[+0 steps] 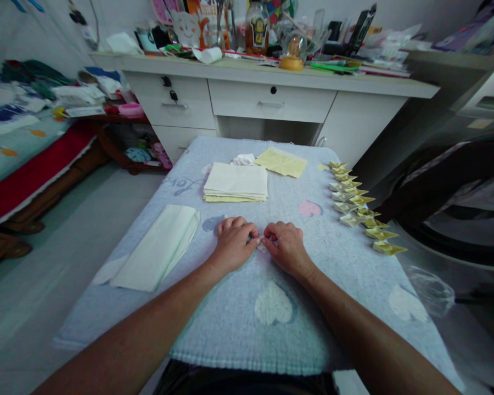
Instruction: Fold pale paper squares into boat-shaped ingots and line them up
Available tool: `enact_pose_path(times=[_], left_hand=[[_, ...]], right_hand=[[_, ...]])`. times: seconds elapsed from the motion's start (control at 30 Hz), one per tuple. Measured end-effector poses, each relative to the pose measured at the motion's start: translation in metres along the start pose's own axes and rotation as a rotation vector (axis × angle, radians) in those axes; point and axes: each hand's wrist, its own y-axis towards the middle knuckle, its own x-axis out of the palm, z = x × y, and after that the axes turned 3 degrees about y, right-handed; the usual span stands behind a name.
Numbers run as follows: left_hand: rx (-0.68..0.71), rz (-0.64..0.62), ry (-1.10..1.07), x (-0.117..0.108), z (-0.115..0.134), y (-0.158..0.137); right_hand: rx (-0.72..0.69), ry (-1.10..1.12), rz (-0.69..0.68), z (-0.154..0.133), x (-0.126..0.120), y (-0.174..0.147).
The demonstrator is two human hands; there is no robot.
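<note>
My left hand (236, 241) and my right hand (286, 245) meet near the middle of the cloth-covered table, thumbs and fingers pinched together. Between the fingertips shows a small pale piece of paper (262, 248), mostly hidden, so its folds cannot be made out. Beyond my hands lies a stack of white and yellow paper sheets (236, 181). Behind that stack are a yellow sheet (282, 162) and a crumpled white paper (242, 159). Along the right edge stand several folded paper boats (354, 219), yellow and whitish.
A folded pale green-white paper bundle (158, 249) rests left of my forearm on the blue tablecloth (230, 323). Beyond the table stands a white desk (271, 101) crowded with jars and stationery. A bed (37, 159) is at left, a washing machine (477, 181) at right.
</note>
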Motion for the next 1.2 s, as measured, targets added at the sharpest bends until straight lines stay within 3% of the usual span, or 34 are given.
enact_pose_path(times=[0.27, 0.9, 1.2], left_hand=[[0.002, -0.003, 0.018, -0.001, 0.002, 0.000], [0.025, 0.058, 0.054, 0.002, 0.008, -0.003], [0.009, 0.041, 0.059, 0.003, 0.009, -0.001]], right_hand=[[-0.031, 0.134, -0.023, 0.011, -0.009, -0.004], [0.031, -0.068, 0.001, 0.004, -0.002, -0.002], [0.029, -0.032, -0.023, 0.013, -0.006, -0.002]])
